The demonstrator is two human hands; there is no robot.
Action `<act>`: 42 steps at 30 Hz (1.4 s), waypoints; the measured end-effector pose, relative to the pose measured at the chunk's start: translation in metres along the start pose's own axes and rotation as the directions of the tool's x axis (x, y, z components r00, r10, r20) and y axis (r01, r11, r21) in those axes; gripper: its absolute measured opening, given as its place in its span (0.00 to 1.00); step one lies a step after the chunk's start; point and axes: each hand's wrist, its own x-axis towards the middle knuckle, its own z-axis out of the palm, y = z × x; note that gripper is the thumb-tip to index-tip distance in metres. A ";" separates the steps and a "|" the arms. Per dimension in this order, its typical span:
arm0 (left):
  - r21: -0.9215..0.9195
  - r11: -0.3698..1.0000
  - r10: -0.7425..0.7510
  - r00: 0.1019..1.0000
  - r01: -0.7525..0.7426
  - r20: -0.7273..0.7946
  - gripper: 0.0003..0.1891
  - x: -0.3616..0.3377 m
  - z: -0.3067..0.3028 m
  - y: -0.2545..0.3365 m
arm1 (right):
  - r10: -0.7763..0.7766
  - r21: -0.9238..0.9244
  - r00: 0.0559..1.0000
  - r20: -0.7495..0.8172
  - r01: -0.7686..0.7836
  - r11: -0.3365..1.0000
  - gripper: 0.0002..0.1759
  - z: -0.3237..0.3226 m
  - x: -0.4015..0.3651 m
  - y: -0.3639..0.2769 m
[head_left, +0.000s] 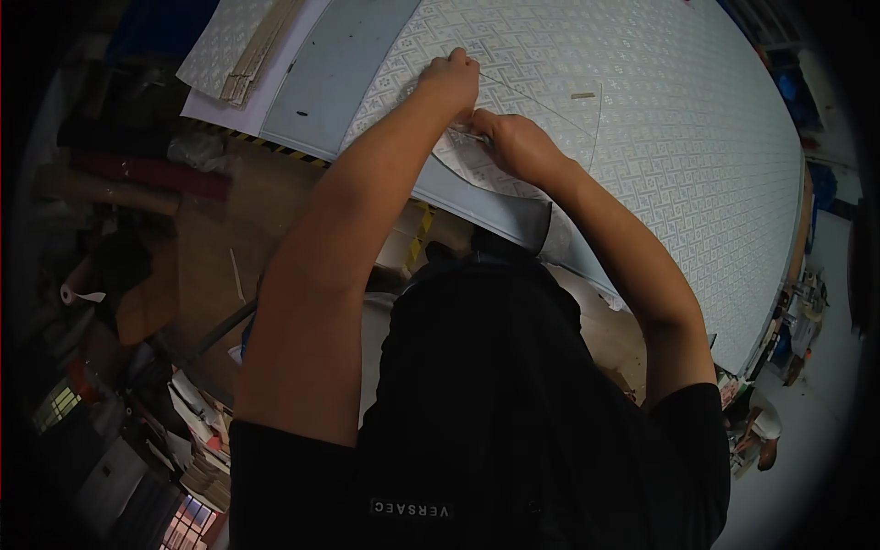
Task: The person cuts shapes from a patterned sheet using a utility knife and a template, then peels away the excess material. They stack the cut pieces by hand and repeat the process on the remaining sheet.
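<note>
A large sheet with a pale embossed lattice pattern (pixel 687 183) covers much of the table. My left hand (pixel 451 81) is over the sheet, fingers closed at its edge area; what it pinches is too small to make out. Just below and to the right, my right hand (pixel 518 145) has its fingers curled together near the sheet's curved front edge, close to the left one. Something thin and light shows at its fingertips, but I cannot tell what. A thin line runs over the sheet from my left hand toward the right. A small tan strip (pixel 583 95) lies on the sheet.
A grey-blue board (pixel 330 73) lies left of the sheet. Brown strips (pixel 259 55) rest on patterned paper at the back left. Yellow-black tape (pixel 284 149) marks the table edge. Rolls and stacked material stand at lower left; a person's foot (pixel 768 453) shows at lower right.
</note>
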 end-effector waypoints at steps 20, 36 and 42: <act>-0.042 0.974 0.221 0.975 -0.221 0.003 0.51 0.012 0.002 -0.066 | -0.032 0.152 0.984 -0.175 0.059 0.987 0.11 0.036 0.053 -0.016; -0.167 0.971 0.197 0.968 -0.170 0.158 0.50 0.022 -0.007 -0.089 | -0.055 0.023 0.998 0.044 0.054 0.998 0.12 0.001 0.077 -0.016; -0.145 0.973 0.201 0.965 -0.177 0.171 0.48 0.027 -0.003 -0.092 | -0.037 -0.030 0.996 0.079 0.040 0.999 0.13 0.002 0.082 -0.022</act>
